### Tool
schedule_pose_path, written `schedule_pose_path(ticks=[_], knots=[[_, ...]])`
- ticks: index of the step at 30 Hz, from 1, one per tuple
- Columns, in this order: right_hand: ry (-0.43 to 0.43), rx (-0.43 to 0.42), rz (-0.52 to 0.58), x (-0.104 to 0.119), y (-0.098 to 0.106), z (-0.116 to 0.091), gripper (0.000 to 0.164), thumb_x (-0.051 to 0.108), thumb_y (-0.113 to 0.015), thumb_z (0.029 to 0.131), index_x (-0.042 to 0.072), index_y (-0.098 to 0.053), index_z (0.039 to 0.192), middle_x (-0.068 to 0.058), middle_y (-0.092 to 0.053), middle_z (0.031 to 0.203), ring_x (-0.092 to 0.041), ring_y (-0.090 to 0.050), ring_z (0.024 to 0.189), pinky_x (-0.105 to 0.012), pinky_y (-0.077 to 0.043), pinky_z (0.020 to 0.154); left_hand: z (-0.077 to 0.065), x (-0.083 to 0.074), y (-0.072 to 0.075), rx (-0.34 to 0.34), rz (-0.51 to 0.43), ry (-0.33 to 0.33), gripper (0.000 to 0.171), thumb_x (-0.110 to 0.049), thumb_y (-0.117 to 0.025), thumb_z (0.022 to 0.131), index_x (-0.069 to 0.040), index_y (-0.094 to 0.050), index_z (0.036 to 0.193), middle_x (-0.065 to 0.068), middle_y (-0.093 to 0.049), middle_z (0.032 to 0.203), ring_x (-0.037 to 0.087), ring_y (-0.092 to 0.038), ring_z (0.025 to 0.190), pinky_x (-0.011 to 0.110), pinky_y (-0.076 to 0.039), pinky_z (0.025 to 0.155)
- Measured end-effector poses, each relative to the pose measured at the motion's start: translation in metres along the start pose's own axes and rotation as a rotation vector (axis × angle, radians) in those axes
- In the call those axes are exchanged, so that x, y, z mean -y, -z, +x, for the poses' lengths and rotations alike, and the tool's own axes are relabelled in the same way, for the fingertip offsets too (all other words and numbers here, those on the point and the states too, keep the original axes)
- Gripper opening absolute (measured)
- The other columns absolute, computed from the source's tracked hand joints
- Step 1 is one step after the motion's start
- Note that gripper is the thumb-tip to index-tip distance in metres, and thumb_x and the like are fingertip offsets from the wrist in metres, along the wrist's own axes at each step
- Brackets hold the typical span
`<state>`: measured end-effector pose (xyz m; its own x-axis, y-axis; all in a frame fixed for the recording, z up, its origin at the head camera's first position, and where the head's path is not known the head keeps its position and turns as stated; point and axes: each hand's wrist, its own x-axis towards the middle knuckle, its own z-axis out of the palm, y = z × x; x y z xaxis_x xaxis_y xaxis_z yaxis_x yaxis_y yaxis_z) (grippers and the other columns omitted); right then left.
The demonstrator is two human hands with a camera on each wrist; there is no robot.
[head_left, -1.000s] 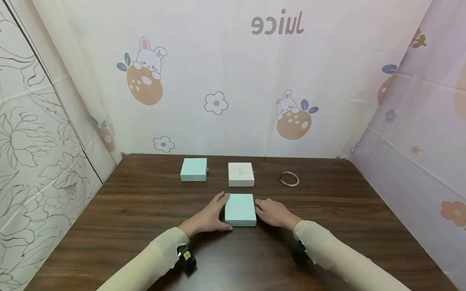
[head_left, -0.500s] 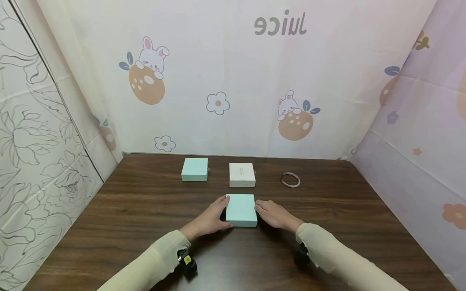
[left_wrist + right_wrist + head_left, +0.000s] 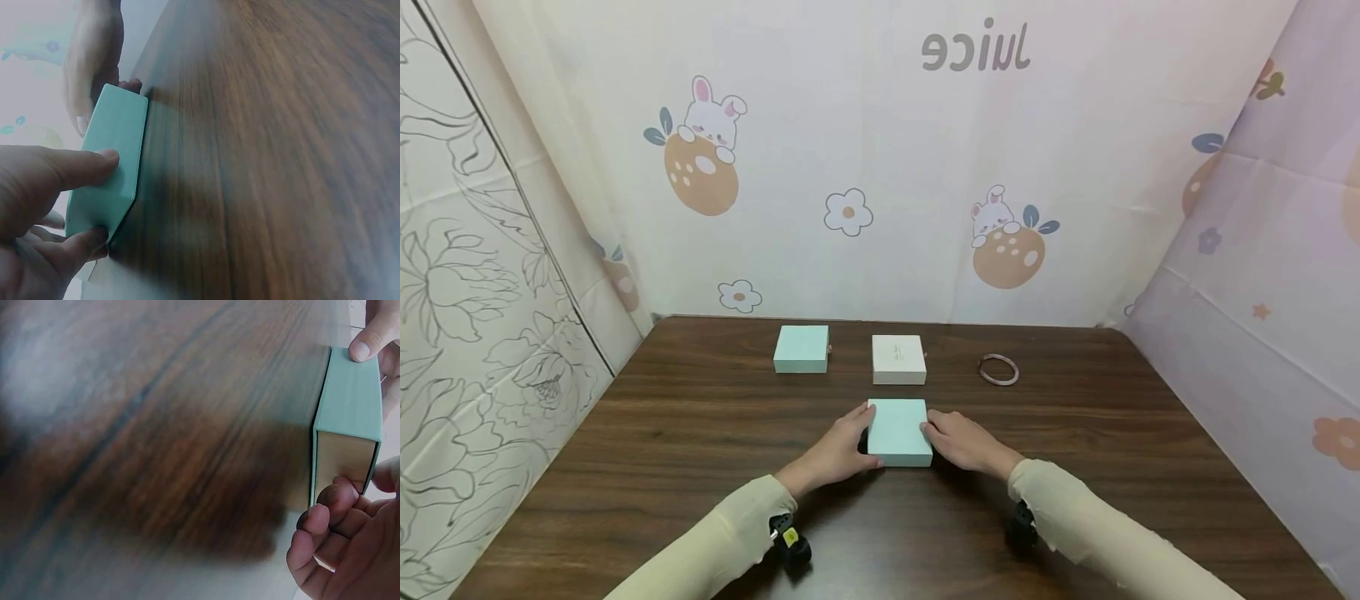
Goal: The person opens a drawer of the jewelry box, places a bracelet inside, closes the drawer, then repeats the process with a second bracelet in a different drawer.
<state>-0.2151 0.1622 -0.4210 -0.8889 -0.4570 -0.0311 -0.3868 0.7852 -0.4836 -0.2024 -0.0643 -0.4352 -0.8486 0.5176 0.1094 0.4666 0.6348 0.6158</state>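
Note:
A mint-green drawer box point(image 3: 898, 432) lies flat on the table before me. My left hand point(image 3: 837, 447) grips it from the left, with the thumb point(image 3: 94, 167) against the near side and the fingers around the left end. At the right end is my right hand point(image 3: 964, 440), its thumb over the top edge. In the right wrist view its curled fingers point(image 3: 337, 497) touch the tan inner end point(image 3: 344, 459) of the box, which sits inside the green sleeve. Whether they pinch a pull tab is hidden.
Behind lie a smaller mint box point(image 3: 802, 348), a white box point(image 3: 898, 360) and a pinkish ring-shaped bangle point(image 3: 998, 370). All rest on the dark wood table point(image 3: 700, 433). A patterned curtain point(image 3: 910, 167) hangs at the table's back edge.
The mint-green box has shifted very slightly to the right with my left hand. My right thumb now lies over the box's right top edge, where before it was beside it.

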Motion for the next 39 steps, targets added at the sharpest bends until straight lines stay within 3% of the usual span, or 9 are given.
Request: schedule_pose_path(ticks=[11, 19, 33, 39], knots=[[-0.026, -0.015, 0.006, -0.011, 0.013, -0.002, 0.028, 0.024, -0.035, 0.095, 0.014, -0.045, 0.07, 0.003, -0.038, 0.056, -0.009, -0.035, 0.048, -0.025, -0.032, 0.046, 0.018, -0.011, -0.005, -0.015, 0.009, -0.003, 0.081, -0.023, -0.072, 0.072, 0.007, -0.028, 0.134, 0.023, -0.027, 0.137, 0.03, -0.028, 0.126, 0.038, -0.031, 0.096], [-0.096, -0.023, 0.012, -0.026, 0.025, -0.002, 0.026, 0.025, -0.033, 0.096, 0.013, -0.049, 0.078, -0.001, -0.042, 0.06, -0.013, -0.04, 0.053, -0.028, -0.035, 0.051, 0.041, -0.021, -0.008, -0.031, 0.023, -0.039, 0.08, -0.021, -0.074, 0.071, 0.007, -0.031, 0.133, 0.023, -0.031, 0.135, 0.03, -0.029, 0.125, 0.037, -0.031, 0.096], [-0.088, -0.087, -0.073, -0.046, 0.061, 0.004, 0.031, 0.025, -0.027, 0.097, 0.01, -0.053, 0.088, -0.001, -0.047, 0.066, -0.014, -0.044, 0.061, -0.032, -0.036, 0.06, 0.082, -0.046, -0.005, -0.048, 0.055, -0.07, 0.08, -0.021, -0.074, 0.071, 0.009, -0.031, 0.131, 0.024, -0.034, 0.133, 0.027, -0.038, 0.119, 0.033, -0.036, 0.093], [-0.113, -0.124, -0.102, -0.052, 0.077, 0.014, 0.034, 0.024, -0.027, 0.097, 0.005, -0.055, 0.098, -0.009, -0.057, 0.086, -0.02, -0.05, 0.075, -0.038, -0.04, 0.067, 0.102, -0.053, -0.002, -0.054, 0.053, -0.052, 0.083, -0.021, -0.074, 0.071, 0.009, -0.028, 0.133, 0.022, -0.035, 0.133, 0.024, -0.041, 0.116, 0.03, -0.037, 0.092]])
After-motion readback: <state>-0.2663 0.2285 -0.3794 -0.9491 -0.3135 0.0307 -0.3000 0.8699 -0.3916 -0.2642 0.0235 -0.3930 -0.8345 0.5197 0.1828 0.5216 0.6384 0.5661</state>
